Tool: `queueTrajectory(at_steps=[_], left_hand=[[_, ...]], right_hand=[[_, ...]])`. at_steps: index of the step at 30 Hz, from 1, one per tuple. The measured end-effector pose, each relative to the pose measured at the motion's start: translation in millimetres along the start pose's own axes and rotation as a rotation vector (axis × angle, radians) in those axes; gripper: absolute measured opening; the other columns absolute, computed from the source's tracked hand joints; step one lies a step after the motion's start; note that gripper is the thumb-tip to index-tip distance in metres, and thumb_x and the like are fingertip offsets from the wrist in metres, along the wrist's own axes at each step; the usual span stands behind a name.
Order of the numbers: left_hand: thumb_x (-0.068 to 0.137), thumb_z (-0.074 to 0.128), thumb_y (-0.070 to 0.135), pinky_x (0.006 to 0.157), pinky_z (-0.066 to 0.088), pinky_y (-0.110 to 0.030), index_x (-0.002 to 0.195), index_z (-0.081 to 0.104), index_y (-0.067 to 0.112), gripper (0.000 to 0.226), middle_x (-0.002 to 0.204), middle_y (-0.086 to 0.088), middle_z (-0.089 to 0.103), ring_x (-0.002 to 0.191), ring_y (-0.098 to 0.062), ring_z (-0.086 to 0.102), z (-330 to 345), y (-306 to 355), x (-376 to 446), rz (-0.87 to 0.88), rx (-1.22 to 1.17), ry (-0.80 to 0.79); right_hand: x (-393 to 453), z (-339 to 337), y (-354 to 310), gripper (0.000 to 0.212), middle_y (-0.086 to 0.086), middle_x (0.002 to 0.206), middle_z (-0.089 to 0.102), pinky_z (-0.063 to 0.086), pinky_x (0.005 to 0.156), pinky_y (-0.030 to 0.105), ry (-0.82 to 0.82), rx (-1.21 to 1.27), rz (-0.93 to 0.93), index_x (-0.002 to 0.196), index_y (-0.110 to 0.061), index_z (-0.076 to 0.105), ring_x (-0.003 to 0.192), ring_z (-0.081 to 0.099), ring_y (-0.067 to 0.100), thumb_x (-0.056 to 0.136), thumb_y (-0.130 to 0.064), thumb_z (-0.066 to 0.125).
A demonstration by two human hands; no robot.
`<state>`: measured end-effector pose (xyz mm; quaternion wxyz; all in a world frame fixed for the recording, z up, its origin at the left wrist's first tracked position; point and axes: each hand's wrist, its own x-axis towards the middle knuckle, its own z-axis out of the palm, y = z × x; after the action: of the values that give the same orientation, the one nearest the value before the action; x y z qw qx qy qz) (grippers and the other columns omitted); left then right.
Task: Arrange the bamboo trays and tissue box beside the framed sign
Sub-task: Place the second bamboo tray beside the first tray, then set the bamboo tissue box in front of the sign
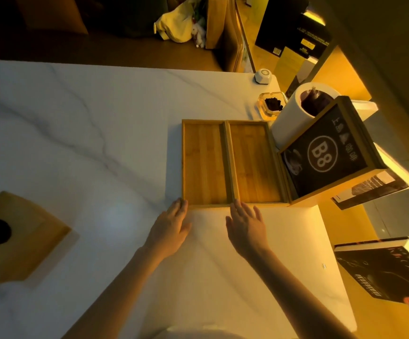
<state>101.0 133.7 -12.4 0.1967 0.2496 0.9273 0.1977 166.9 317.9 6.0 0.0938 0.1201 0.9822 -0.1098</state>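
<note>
Two empty bamboo trays lie side by side on the white marble table (76, 143), their long edges touching. The left tray (203, 162) and the right tray (253, 162) sit directly left of the framed sign (326, 152), a wooden frame with a black "B8" card. My left hand (171, 226) rests flat on the table, fingertips touching the left tray's near left corner. My right hand (246, 223) lies flat with fingers spread, fingertips at the right tray's near edge. The wooden tissue box (15, 236), with a round dark hole on top, stands alone at the table's far left.
Behind the sign stand a white cylindrical container (294, 113), a glass ashtray (270, 104) and a small white hexagonal device (263, 75). Books (389, 272) lean on a lit shelf at the right. A yellow bag (174, 25) lies beyond the table's far edge.
</note>
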Motion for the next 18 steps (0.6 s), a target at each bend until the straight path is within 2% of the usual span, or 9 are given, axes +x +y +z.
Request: queueTrajectory(at_steps=[2, 3, 6, 9, 11, 14, 16, 18], left_hand=[[0.092, 0.040, 0.026, 0.103, 0.036, -0.037, 0.137, 0.029, 0.012, 0.048, 0.142, -0.016, 0.039, 0.124, -0.029, 0.043, -15, -1, -3, -0.006, -0.062, 0.041], [0.092, 0.040, 0.025, 0.098, 0.041, -0.037, 0.132, 0.038, 0.011, 0.042, 0.133, -0.017, 0.050, 0.116, -0.030, 0.050, -23, -2, -6, 0.003, -0.076, 0.072], [0.093, 0.039, 0.025, 0.081, 0.051, -0.041, 0.106, 0.059, 0.006, 0.031, 0.102, -0.018, 0.066, 0.090, -0.028, 0.061, -50, -9, -20, 0.033, -0.108, 0.189], [0.093, 0.040, 0.024, 0.075, 0.052, -0.043, 0.093, 0.063, 0.004, 0.031, 0.089, -0.018, 0.068, 0.079, -0.027, 0.062, -79, -26, -40, -0.001, -0.166, 0.317], [0.092, 0.041, 0.023, 0.072, 0.052, -0.043, 0.088, 0.064, 0.004, 0.030, 0.083, -0.018, 0.068, 0.073, -0.028, 0.062, -100, -42, -57, -0.046, -0.186, 0.397], [0.090, 0.046, 0.019, 0.070, 0.051, -0.045, 0.086, 0.064, 0.003, 0.025, 0.080, -0.019, 0.068, 0.073, -0.032, 0.061, -127, -73, -87, -0.129, -0.196, 0.555], [0.090, 0.046, 0.019, 0.063, 0.046, -0.040, 0.083, 0.063, 0.004, 0.024, 0.073, -0.015, 0.063, 0.069, -0.032, 0.058, -141, -99, -107, -0.192, -0.173, 0.626], [0.091, 0.043, 0.021, 0.054, 0.034, -0.032, 0.082, 0.061, 0.005, 0.026, 0.062, -0.005, 0.053, 0.059, -0.024, 0.051, -148, -127, -126, -0.269, -0.167, 0.662]], right_hand=[[8, -17, -12, 0.030, 0.011, 0.120, 0.062, 0.039, 0.101, 0.042, 0.038, -0.002, -0.009, 0.111, -0.010, 0.057, 0.115, 0.054, 0.027, 0.095, -0.027, 0.039], [11, -25, -19, 0.026, 0.010, 0.107, 0.068, 0.046, 0.092, 0.040, 0.043, -0.001, -0.021, 0.101, -0.010, 0.061, 0.102, 0.060, 0.026, 0.094, -0.025, 0.041], [18, -42, -49, 0.022, 0.008, 0.092, 0.067, 0.054, 0.078, 0.036, 0.025, -0.103, -0.121, 0.094, -0.008, 0.061, 0.086, 0.064, 0.023, 0.094, -0.022, 0.044], [24, -55, -86, 0.025, 0.007, 0.084, 0.064, 0.056, 0.069, 0.033, 0.049, -0.022, -0.157, 0.090, -0.007, 0.061, 0.075, 0.062, 0.019, 0.094, -0.022, 0.042], [26, -60, -118, 0.025, 0.008, 0.081, 0.063, 0.057, 0.067, 0.035, 0.090, -0.021, -0.229, 0.089, -0.006, 0.061, 0.072, 0.061, 0.019, 0.094, -0.022, 0.042], [27, -63, -168, 0.031, 0.008, 0.078, 0.064, 0.054, 0.067, 0.034, 0.151, 0.107, -0.281, 0.086, -0.006, 0.061, 0.069, 0.060, 0.018, 0.095, -0.025, 0.039], [25, -60, -201, 0.032, 0.009, 0.079, 0.065, 0.052, 0.066, 0.035, 0.174, 0.153, -0.343, 0.085, -0.006, 0.062, 0.070, 0.060, 0.021, 0.095, -0.025, 0.038], [22, -51, -232, 0.032, 0.011, 0.081, 0.065, 0.049, 0.067, 0.037, 0.149, 0.194, -0.398, 0.086, -0.006, 0.061, 0.073, 0.061, 0.026, 0.094, -0.025, 0.037]])
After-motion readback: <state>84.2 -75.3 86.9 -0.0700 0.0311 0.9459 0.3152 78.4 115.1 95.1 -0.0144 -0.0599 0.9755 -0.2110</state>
